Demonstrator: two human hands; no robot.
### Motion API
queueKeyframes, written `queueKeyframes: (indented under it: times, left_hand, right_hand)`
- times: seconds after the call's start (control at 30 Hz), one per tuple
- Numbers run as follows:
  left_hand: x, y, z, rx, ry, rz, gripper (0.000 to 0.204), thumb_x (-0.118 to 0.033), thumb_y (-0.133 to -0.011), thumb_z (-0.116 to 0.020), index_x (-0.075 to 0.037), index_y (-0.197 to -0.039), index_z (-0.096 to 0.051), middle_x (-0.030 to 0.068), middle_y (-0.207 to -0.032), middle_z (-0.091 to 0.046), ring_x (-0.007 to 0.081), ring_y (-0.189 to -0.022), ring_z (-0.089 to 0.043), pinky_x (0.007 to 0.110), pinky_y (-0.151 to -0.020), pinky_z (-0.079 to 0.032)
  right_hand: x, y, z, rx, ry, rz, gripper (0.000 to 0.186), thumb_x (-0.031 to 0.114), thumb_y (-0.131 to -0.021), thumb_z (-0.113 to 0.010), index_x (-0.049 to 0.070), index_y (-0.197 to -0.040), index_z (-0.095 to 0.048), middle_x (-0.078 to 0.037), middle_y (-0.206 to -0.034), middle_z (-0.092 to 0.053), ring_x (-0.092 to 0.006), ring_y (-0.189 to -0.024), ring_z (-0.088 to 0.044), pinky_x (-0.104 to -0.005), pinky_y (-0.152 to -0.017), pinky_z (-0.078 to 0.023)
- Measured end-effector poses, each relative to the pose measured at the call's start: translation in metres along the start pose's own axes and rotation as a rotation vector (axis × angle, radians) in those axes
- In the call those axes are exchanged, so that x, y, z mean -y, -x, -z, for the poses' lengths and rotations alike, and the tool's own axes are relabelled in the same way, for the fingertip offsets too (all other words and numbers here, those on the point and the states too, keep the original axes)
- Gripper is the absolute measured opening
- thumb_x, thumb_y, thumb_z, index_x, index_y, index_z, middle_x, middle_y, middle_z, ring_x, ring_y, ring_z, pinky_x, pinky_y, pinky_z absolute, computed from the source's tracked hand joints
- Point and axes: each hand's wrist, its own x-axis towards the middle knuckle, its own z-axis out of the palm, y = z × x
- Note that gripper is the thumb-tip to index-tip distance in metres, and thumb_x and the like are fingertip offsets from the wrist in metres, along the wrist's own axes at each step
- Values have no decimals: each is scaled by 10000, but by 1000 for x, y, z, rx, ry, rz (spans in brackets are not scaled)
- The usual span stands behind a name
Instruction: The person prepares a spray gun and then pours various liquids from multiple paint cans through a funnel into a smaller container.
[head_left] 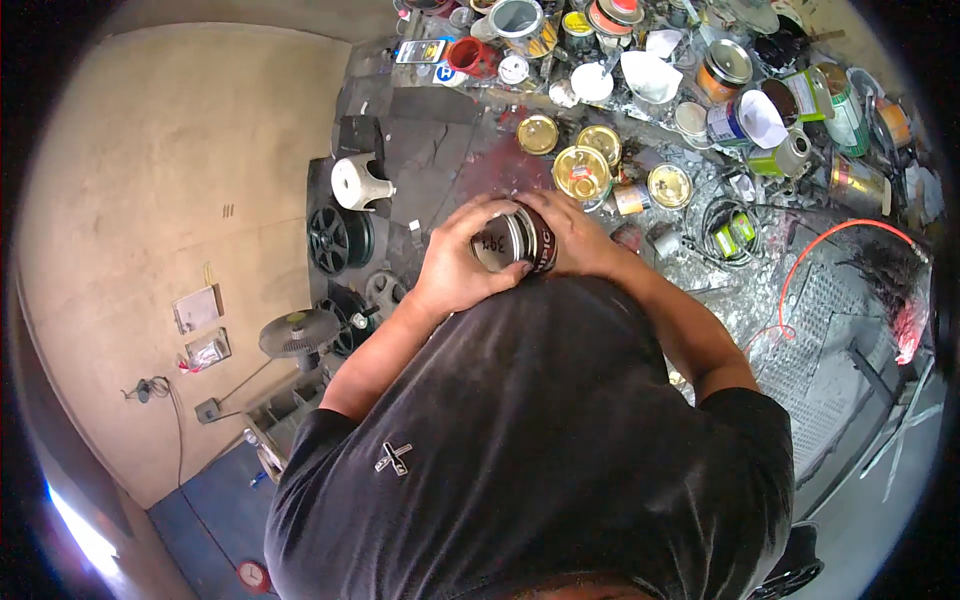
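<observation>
The left hand [452, 262] and right hand [582, 242] clamp a tilted round can [517, 238] with a shiny silver end, black handwriting and a dark, white-lettered side.

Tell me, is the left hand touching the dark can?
Touching. The head view shows it: the left hand curls around the dark can, its fingers along one side and its thumb against the other, with no gap at the thumb.

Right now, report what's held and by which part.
A dark can: the left hand grips around its silver-rimmed end, the right hand its labelled side.
</observation>
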Motion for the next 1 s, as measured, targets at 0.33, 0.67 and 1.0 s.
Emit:
queueKeyframes:
  times: [0.33, 0.67, 1.0]
  left_hand:
    - [3, 12, 16, -38, 148, 81, 655, -49, -641, -846, -51, -1256, -619, 151, -1346, -560, 273, -1256, -571, 406, -1012, -533]
    - [14, -5, 36, -6, -95, -59, 749, -95, -656, -871, -78, -1341, -568, 174, -1372, -546, 334, -1250, -579, 411, -1057, -496]
    - [63, -70, 100, 89, 1, -206, 703, -199, -632, -895, -102, -1276, -632, 214, -1386, -563, 389, -1285, -563, 437, -1063, -483]
  right_hand:
    - [-4, -12, -5, -43, -39, 109, 1038, 355, -590, -910, 76, -1457, -412, -192, -1388, -523, -413, -1286, -497, -530, -1096, -375]
    - [6, -40, -8, -71, -25, 43, 1027, 281, -583, -921, 75, -1452, -415, -189, -1348, -552, -406, -1231, -538, -492, -1048, -428]
    - [-1, -103, -18, -266, 69, -62, 1017, 232, -538, -948, 61, -1411, -455, -183, -1332, -551, -393, -1231, -543, -456, -1058, -445]
